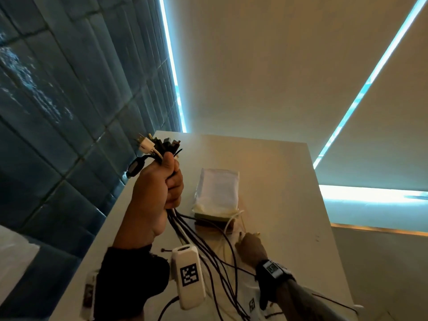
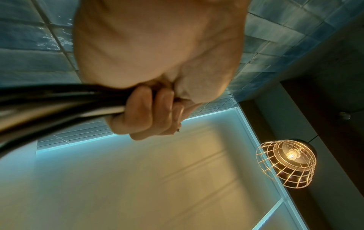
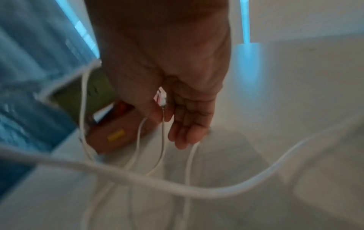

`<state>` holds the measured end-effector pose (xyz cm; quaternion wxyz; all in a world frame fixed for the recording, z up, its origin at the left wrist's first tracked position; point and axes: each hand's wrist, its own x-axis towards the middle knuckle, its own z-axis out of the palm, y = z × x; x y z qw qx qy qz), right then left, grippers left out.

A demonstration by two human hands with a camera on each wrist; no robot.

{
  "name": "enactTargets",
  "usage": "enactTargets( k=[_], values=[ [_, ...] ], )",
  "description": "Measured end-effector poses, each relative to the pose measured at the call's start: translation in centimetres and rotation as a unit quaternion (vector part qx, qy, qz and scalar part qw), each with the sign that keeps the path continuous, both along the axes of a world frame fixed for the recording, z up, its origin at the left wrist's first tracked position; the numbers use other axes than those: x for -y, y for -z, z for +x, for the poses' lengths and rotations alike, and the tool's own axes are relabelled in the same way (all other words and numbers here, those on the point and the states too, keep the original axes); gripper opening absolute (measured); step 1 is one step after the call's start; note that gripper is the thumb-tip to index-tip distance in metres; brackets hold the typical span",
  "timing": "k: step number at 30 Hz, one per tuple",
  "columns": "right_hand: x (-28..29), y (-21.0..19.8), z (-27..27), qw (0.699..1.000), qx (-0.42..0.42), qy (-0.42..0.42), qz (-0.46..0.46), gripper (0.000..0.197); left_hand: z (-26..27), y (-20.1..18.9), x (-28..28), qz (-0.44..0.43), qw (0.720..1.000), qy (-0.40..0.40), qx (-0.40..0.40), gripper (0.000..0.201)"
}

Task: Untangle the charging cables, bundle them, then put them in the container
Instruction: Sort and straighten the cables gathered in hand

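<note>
head view: the left hand [image 1: 159,181] is raised above the white desk [image 1: 278,181], its fingers and thumb curled tight round a bunch of charging cables [image 1: 162,147]. the plug ends fan out above the fist, mostly black with one white plug among them, and the cords hang from below the fist down to the desk, where they spread in loose loops. the right hand [image 1: 250,247] is low over the desk, at the white cords just beside a stack of flat packets [image 1: 216,193]; its fingers are too small to read here. both wrists wear straps with white camera units [image 1: 188,275].

left wrist view: the left hand [image 2: 149,112] shows from below, fingers wrapped round dark cords and one pale cord that run off to the left edge, blurred. beyond it are blue wall tiles [image 2: 29,46] and a wire-cage lamp [image 2: 285,163], lit.

right wrist view: the right hand [image 3: 167,93] pinches a small white connector [image 3: 163,99] between thumb and forefinger, the other fingers straight and relaxed. thin white cords trail from it over the desk, and one thick white cord [image 3: 157,182] crosses the foreground. a brown box with a yellow mark [image 3: 116,135] lies near the thumb.
</note>
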<state>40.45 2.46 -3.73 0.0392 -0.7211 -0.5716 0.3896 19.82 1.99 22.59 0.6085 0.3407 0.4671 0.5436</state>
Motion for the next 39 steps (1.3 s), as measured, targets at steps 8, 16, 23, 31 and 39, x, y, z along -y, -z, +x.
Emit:
enactTargets(
  k=[8,16,23,31,39],
  values=[
    [1.3,-11.2,-0.1,0.85,-0.433,0.221,0.202,0.019,2.4,0.5,0.0,0.019,0.995,0.033,-0.091,0.035],
    [1.1,-21.6,-3.8,0.815,-0.494,0.019,0.303,0.01,5.2,0.7,0.9,0.055,0.97,0.034,-0.236,0.024],
    [1.4,-22.7,-3.6,0.815,-0.479,-0.047,0.323,0.008,4.8,0.2,1.5,0.081,0.975,-0.065,-0.197,0.03],
    [0.7,-23.9,-3.2,0.788,-0.496,-0.083,0.355,0.006,5.4,-0.6,1.9,0.135,0.979,-0.077,-0.134,0.035],
    [-0.9,-22.4,0.7,0.835,-0.387,-0.13,0.368,0.013,3.7,-3.7,2.1,0.202,0.976,-0.062,0.059,0.042]
  ],
)
